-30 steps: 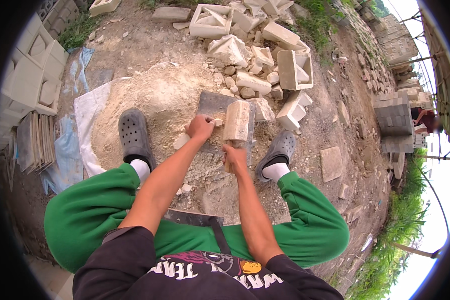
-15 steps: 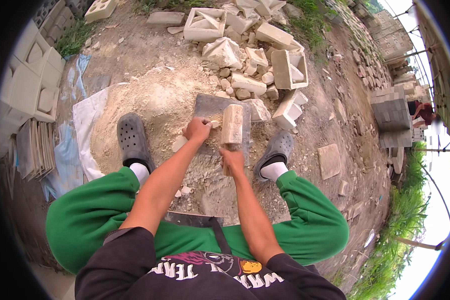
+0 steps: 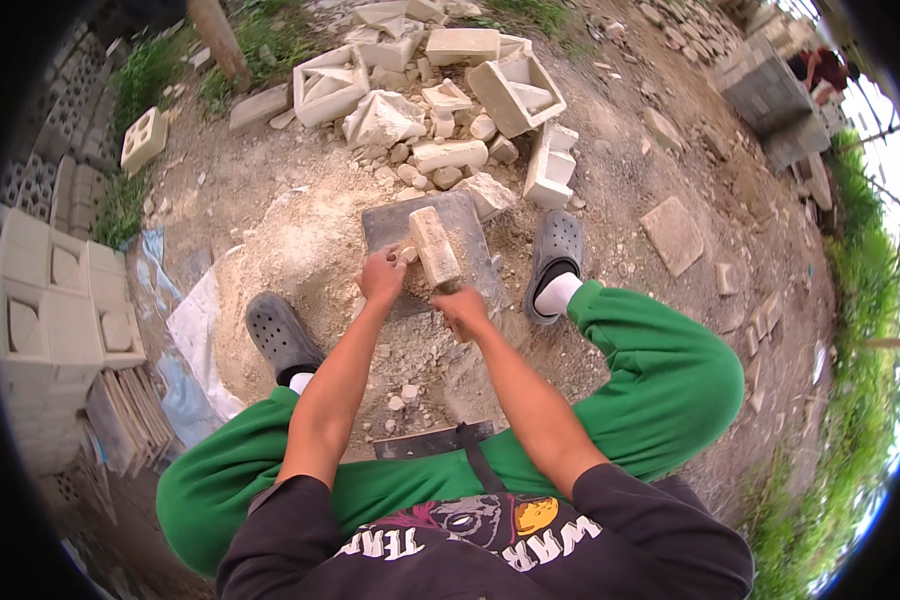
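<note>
My right hand [image 3: 460,310] is wrapped round the short handle of a wooden mallet. Its pale, dusty block of a head [image 3: 432,243] is over a dark flat slab [image 3: 477,240] on the ground between my feet. Pinched in the fingers of my left hand [image 3: 381,276] is a small pale stone chip [image 3: 409,254], just left of the mallet head. Whether the head touches the slab or the chip cannot be made out. Crushed pale rubble [image 3: 310,240] is heaped to the left of the slab.
Beyond the slab lies a pile of broken pale blocks [image 3: 450,155]. A hollow block [image 3: 527,95] leans on its right side. My left shoe [image 3: 282,335] and right shoe [image 3: 557,245] flank the work spot. Thin boards [image 3: 130,415] and stacked blocks [image 3: 55,260] stand at left.
The view has swung, shifting the surroundings. The mallet head has tilted and come closer to my left fingers and the chip. Both hands keep their grips.
</note>
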Tool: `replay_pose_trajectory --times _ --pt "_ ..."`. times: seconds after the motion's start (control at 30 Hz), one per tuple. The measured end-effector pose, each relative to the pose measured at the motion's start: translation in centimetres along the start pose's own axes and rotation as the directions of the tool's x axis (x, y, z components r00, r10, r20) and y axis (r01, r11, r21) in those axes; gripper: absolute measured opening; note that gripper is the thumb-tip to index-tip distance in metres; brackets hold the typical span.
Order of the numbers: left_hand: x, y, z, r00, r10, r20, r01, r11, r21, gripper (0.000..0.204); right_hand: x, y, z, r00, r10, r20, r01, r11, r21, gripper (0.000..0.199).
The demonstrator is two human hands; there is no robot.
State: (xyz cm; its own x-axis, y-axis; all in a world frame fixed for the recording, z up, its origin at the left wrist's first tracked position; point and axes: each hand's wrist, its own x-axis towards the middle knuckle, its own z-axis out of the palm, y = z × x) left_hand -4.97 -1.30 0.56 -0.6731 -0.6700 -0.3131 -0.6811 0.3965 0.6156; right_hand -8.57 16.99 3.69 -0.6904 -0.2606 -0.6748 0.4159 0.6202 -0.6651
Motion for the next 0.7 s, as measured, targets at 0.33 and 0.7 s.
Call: replay_pose_trajectory --times 0.33,0.7 --pt "-1.6 0.8 -0.4 0.951 0.307 0.044 -0.308 0.950 0.040 0.033 0.3 -3.2 -4.5 0.998 0.054 0.024 -0.059 0.940 0.336 0.024" --pt "-1.3 -0.8 0.2 0.876 0.451 -0.169 -0.471 0.875 -0.111 0.041 -1.2 -5.5 -5.1 0.999 -0.033 0.000 0.031 0.957 0.288 0.022"
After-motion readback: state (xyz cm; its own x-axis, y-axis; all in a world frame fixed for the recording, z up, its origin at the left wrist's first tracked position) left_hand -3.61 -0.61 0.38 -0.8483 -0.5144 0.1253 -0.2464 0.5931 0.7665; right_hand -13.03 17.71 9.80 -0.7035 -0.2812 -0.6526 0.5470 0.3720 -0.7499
